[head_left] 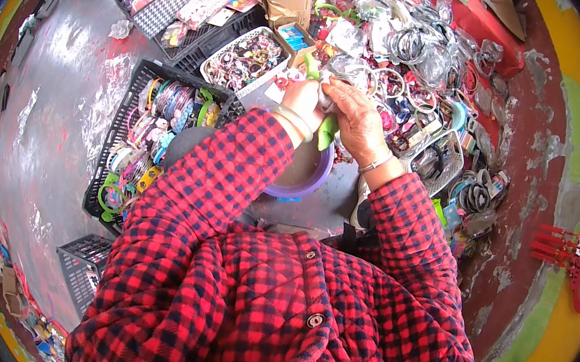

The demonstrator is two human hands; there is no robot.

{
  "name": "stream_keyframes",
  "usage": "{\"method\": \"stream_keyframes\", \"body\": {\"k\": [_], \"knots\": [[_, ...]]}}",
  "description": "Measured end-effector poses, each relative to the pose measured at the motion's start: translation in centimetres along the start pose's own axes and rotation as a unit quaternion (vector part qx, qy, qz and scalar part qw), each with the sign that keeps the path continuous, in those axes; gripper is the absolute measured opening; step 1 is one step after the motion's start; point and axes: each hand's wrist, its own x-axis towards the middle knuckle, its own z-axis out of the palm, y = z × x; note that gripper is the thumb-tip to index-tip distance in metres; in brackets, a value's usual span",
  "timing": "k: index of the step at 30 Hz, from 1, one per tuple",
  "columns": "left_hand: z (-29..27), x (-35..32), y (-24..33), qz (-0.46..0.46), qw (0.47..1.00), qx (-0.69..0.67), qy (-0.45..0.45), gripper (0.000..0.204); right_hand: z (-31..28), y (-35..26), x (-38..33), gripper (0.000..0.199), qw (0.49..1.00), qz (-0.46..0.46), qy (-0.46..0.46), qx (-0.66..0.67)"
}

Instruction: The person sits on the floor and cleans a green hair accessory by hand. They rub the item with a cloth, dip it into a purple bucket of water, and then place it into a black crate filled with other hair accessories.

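Observation:
My left hand point(301, 101) and my right hand point(357, 120) meet over a basin with a purple rim point(321, 176). Both are closed around a bright green, soft-looking item point(326, 133); one end hangs below the fingers and another pokes out above them. Its kind is not clear, as my fingers cover its middle. A small greyish bit shows between the hands, too hidden to name. Murky greyish water seems to lie in the basin. Left of my arms, a black crate point(109, 159) holds many coloured headbands.
Beyond my hands, a white basket point(207, 68) holds small hair accessories beside a small cardboard box point(304, 54). A large heap of headbands and plastic bags point(408, 43) spreads at far right. Another white basket point(460, 162) stands right of my wrist. An empty-looking black crate point(83, 260) sits at lower left.

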Motion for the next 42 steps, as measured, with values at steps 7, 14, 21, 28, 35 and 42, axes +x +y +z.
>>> {"method": "stream_keyframes", "body": {"k": [7, 14, 21, 28, 35, 42], "knots": [[2.0, -0.1, 3.1, 0.038, 0.999, -0.001, 0.003, 0.031, -0.8, 1.3, -0.8, 0.037, 0.997, 0.020, -0.043, 0.055], [2.4, 0.0, 2.5, 0.025, 0.999, 0.026, 0.021, 0.027, -4.6, 1.9, 0.3, 0.041, 0.978, 0.157, 0.135, -0.035], [3.7, -0.9, 0.0, 0.015, 1.000, -0.011, -0.025, 0.032, -0.4, -0.6, 0.1, 0.043, 0.998, -0.024, 0.046, -0.046], [2.8, 0.2, 2.5, 0.016, 0.999, 0.036, 0.003, 0.031, -1.1, -0.6, 0.2, 0.040, 0.999, -0.044, 0.006, -0.008], [4.1, -0.8, 5.5, 0.096, 0.995, -0.033, -0.013, 0.035, -4.3, 3.0, -0.4, 0.016, 0.795, 0.410, 0.105, 0.435], [4.8, -1.2, 4.4, 0.117, 0.957, 0.256, -0.070, 0.084, -3.7, 4.8, -0.9, 0.017, 0.637, 0.434, 0.184, 0.610]]}}
